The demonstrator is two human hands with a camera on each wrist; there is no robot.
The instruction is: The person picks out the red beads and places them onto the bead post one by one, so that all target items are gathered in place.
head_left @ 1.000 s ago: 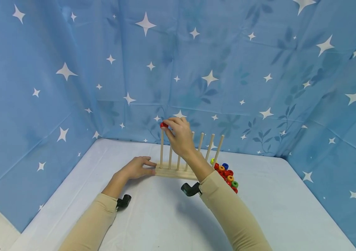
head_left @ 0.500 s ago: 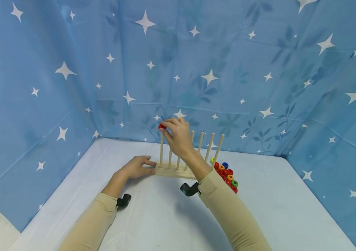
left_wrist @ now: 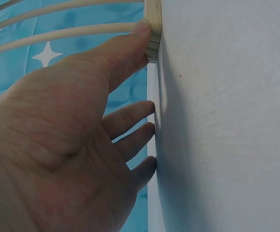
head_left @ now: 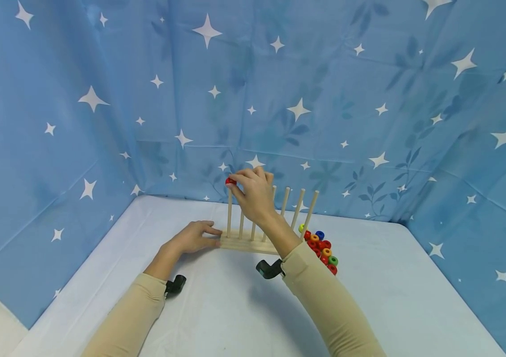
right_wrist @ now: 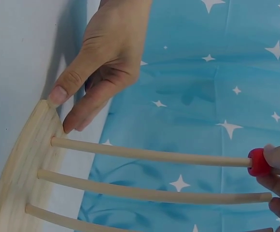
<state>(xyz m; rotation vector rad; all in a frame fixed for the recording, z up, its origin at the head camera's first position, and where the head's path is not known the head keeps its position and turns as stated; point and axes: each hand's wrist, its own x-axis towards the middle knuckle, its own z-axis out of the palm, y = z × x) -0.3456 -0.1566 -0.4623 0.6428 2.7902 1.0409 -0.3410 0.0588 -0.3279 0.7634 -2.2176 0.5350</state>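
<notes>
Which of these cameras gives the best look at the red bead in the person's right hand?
The right wrist view: the red bead looks larger there, at the tip of the end peg, pinched by the right hand. The head view shows it small, partly covered by that hand; in the left wrist view I can't discern it.

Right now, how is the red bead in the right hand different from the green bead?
Color: the red bead is red, and the green bead is green.
Place: the red bead is high up at the tip of the leftmost peg, while the green bead is down on the table among other beads.
Touch: the right hand pinches the red bead; no hand touches the green bead.
Both are small and rounded.
</notes>
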